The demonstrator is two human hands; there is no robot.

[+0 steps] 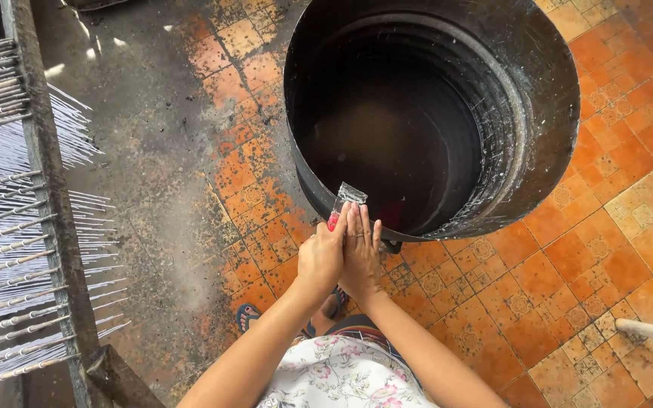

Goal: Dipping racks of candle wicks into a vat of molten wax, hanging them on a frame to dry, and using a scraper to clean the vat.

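A small clear plastic packet [344,202] with red powder at its lower end is pinched in my left hand [320,255], its open top tilted over the rim of a big black metal drum [538,98]. My right hand [361,249] lies flat against the left one, fingers straight and together, pressing on the packet's side. The drum holds dark liquid [394,143] with a faint red tint near the near wall. Both hands hover just at the drum's near rim.
A rack of thin white sticks [17,227] in a dark wooden frame stands along the left. The floor is worn orange patterned tile [568,287], blackened at the left. My sandalled foot [249,317] shows below. A pale pole [651,331] lies at the right.
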